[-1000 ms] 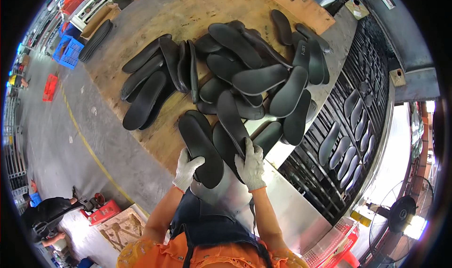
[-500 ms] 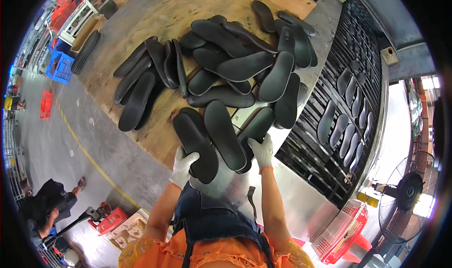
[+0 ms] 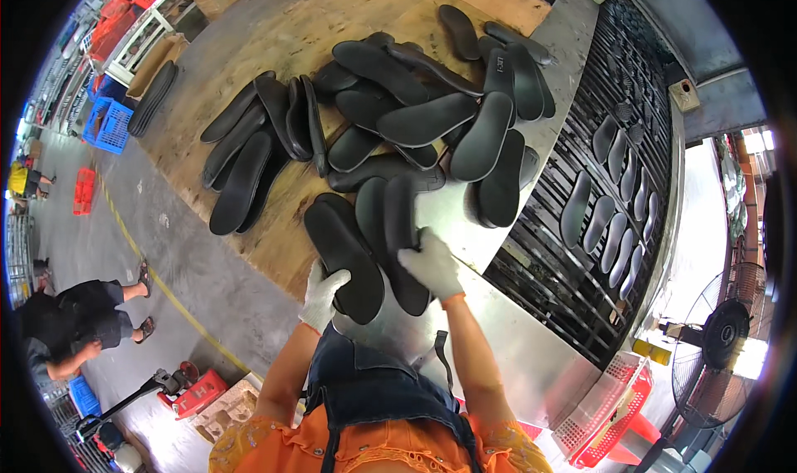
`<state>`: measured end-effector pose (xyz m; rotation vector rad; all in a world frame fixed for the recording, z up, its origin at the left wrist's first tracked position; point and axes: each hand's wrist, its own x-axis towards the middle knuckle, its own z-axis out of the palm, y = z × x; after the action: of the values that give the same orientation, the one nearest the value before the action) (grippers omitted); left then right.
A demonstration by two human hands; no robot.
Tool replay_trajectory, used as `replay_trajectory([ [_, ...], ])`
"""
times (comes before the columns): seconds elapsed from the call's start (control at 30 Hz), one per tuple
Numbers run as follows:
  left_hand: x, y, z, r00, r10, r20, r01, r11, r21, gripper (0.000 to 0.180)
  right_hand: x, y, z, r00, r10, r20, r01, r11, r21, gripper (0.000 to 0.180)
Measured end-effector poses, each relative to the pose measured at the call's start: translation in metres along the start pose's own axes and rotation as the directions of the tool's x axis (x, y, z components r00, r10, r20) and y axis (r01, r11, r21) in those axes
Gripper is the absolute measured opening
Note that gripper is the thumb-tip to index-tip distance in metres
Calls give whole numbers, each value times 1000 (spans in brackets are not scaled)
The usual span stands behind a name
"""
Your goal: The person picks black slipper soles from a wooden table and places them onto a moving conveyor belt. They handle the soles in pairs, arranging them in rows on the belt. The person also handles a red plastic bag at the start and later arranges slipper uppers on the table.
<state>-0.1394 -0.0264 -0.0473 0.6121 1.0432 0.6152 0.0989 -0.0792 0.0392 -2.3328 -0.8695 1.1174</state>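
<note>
Black insoles (image 3: 344,253) are at both gloved hands, near edge of the wooden tabletop (image 3: 278,232). Left hand (image 3: 322,296) holds one or more, thumb on top, fingers hidden underneath. Right hand (image 3: 433,265) seems to grip the right-hand insole (image 3: 403,232) by its right edge; underside grip not visible. That one overlaps the middle insole (image 3: 371,215), between the hands. Step in hand looks like gathering insoles together; next move likely calls for evening up edges without losing the left hold. Beyond: loose pile (image 3: 427,122), leaning group (image 3: 241,182) to its left. Right: dark slatted bed (image 3: 531,303) carrying more insoles in rows. Farther out: fan, red basket (image 3: 614,406).
</note>
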Motion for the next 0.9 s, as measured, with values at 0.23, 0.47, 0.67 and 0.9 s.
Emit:
replay_trajectory([
  [0.23,-3,-2,-6,1000,24,16,-23,999,-37,63,2,9,15,999,-34,2,34,995,95,73],
  [0.47,1,-13,0,999,36,23,-40,974,225,73,20,49,-10,984,-13,178,-45,946,321,69],
  [0.67,-5,-26,13,912,405,-64,-377,889,262,83,25,73,21,956,-127,264,-70,777,626,66],
  [0.9,-29,-13,23,968,239,80,-242,795,556,62,-18,99,20,964,-99,248,-35,874,485,46],
])
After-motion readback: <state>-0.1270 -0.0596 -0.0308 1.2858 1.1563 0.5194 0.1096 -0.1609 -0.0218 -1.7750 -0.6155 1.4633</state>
